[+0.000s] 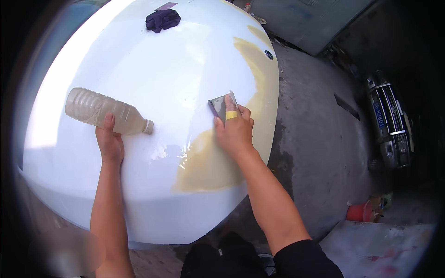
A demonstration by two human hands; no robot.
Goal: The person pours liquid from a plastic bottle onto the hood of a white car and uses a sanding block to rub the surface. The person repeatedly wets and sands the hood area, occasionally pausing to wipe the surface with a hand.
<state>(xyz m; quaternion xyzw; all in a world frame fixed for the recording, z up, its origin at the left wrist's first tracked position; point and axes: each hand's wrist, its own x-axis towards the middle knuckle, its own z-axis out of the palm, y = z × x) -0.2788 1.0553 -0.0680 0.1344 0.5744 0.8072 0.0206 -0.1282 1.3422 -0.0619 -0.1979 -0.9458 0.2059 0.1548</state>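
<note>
My left hand (110, 142) is closed round a clear plastic bottle (104, 111) of cloudy water, tilted with its capped end toward the right, over the white car hood (153, 92). On the hood, my right hand (237, 132) presses a dark flat sanding block (219, 107), with its fingers over the top. Yellow tape (231, 114) wraps one finger, and something clear covers that fingertip. Wet shine and water streaks lie between the hands. Under and beside my right hand is a yellowish bare patch (204, 167), and another yellowish strip (252, 58) runs along the hood's right edge.
A dark purple cloth (162, 20) lies at the hood's far end, beside a small purplish sheet (166, 6). A round emblem (269, 54) sits on the right edge. On the concrete floor (320, 120) stand a vehicle front (391, 120) and a red bucket (359, 212).
</note>
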